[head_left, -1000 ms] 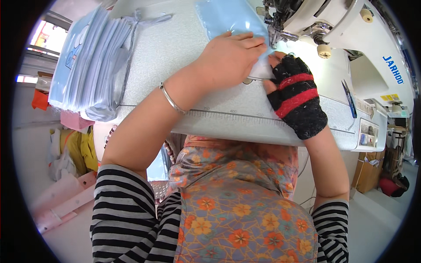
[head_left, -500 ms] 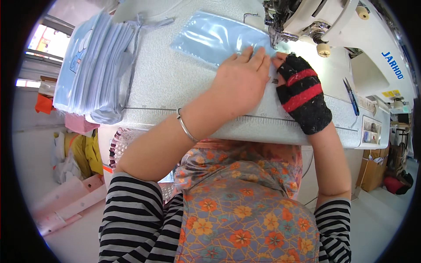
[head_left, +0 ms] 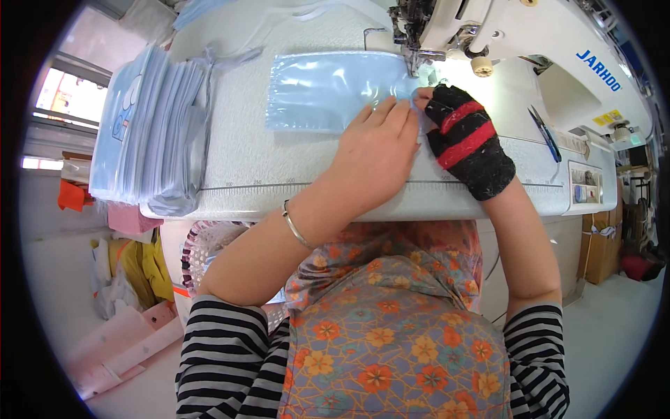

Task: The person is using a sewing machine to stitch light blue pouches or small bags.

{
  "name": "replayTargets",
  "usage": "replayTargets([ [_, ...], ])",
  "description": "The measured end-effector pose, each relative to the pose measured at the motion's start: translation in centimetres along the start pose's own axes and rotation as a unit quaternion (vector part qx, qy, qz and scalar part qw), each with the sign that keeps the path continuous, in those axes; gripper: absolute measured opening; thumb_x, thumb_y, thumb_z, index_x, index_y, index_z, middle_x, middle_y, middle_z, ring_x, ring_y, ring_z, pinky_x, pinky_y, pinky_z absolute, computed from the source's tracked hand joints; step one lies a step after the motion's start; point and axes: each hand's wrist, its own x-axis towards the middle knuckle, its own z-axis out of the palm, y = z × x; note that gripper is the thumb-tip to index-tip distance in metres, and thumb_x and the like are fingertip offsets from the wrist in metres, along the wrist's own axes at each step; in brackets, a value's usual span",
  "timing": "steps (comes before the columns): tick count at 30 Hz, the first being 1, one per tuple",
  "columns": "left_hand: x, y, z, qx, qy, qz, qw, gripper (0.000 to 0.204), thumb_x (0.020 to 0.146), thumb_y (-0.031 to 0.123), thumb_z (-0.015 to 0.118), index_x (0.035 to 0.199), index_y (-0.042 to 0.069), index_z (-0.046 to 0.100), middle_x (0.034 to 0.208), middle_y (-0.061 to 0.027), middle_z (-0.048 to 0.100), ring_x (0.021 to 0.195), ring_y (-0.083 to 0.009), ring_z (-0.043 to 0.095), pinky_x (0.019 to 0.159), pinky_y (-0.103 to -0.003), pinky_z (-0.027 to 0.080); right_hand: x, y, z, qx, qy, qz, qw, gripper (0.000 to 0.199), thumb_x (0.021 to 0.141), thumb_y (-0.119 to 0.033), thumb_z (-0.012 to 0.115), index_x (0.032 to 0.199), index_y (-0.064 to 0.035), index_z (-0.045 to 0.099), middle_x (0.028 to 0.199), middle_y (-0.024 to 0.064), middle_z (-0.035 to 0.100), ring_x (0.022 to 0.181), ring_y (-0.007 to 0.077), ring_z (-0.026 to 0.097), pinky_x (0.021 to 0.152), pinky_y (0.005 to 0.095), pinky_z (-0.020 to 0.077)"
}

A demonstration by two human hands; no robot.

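The left hand (head_left: pixel 373 157) lies flat, palm down, fingers stretched and together, pressing the right end of a light blue pouch (head_left: pixel 331 91) against the worktop (head_left: pixel 279 164); its grip is released, closed on nothing. A thin metal bangle (head_left: pixel 296 225) sits on that wrist. The right hand (head_left: pixel 464 140), in a black fingerless glove with red stripes, rests just beside the left one, its bare fingertips touching the same end of the pouch near the needle; whether they pinch the material cannot be told.

The pouch is a flat, glossy, see-through blue rectangle lying lengthwise across the worktop, with a paler band and a stitched edge at its left end. Its right end reaches under the foot of the white sewing machine (head_left: pixel 530 42).

At the left end of the worktop a thick stack of the same blue pieces (head_left: pixel 150 129) lies layer on layer, its lower edge hanging over the worktop rim. A ruler scale is printed along the front edge of the worktop. Blue snips (head_left: pixel 543 133) lie on the machine bed to the right of the gloved hand.

Below the worktop, a pink basket (head_left: pixel 209 248) stands partly hidden behind the left arm; its contents cannot be made out. Further left on the floor lie pink trays (head_left: pixel 125 342) and a yellow bundle (head_left: pixel 136 269).
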Motion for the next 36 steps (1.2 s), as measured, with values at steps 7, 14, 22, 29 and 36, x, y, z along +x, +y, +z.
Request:
replayTargets([
  [7,-0.3,-1.1,-0.4,-0.037,-0.004,0.024,0.999,0.04,0.083,0.007,0.065,0.121,-0.003,0.058,0.13,-0.0183,0.057,0.119,-0.0362,0.057,0.101,-0.047,0.046,-0.4,-0.2,-0.3,0.022,-0.043,0.01,0.999,0.042,0.075,0.003,0.06,0.116,-0.0047,0.065,0.123,0.0126,0.064,0.114,0.0341,0.059,0.099,0.0418,0.0484],
  [14,1.2,-2.8,0.0,-0.017,0.013,0.049,0.999,0.034,0.083,0.01,0.062,0.115,-0.004,0.061,0.121,-0.0195,0.062,0.114,-0.0343,0.061,0.1,-0.045,0.047,-0.5,0.0,0.0,0.023,-0.049,0.009,0.998,0.045,0.073,0.004,0.062,0.117,-0.0043,0.064,0.122,0.013,0.064,0.113,0.034,0.059,0.099,0.0418,0.0491],
  [22,3.6,-5.3,1.0,-0.021,0.038,0.059,0.997,0.029,0.082,0.006,0.06,0.109,-0.002,0.064,0.118,-0.0168,0.064,0.109,-0.032,0.062,0.095,-0.042,0.05,0.0,0.3,0.8,-0.006,0.0,0.004,1.0,0.036,0.079,0.003,0.06,0.115,-0.0044,0.064,0.12,0.0156,0.063,0.11,0.0352,0.06,0.096,0.0433,0.0495],
  [29,5.2,-7.2,2.0,-0.034,0.065,0.054,0.996,0.025,0.083,0.007,0.061,0.107,0.001,0.066,0.115,-0.0135,0.066,0.105,-0.031,0.064,0.091,-0.04,0.052,0.3,0.4,1.0,-0.001,0.027,0.053,0.998,0.019,0.085,0.001,0.059,0.102,-0.0036,0.068,0.108,0.0157,0.067,0.101,0.0348,0.063,0.09,0.0431,0.0519],
  [36,4.1,-8.8,0.2,0.037,0.083,0.0,0.996,0.029,0.081,0.012,0.065,0.109,0.002,0.066,0.117,-0.0126,0.066,0.107,-0.0293,0.063,0.088,-0.039,0.052,0.1,0.6,0.9,0.027,0.032,0.091,0.995,0.015,0.087,-0.002,0.061,0.099,-0.0033,0.069,0.107,0.0151,0.068,0.099,0.034,0.064,0.089,0.0423,0.0521],
])
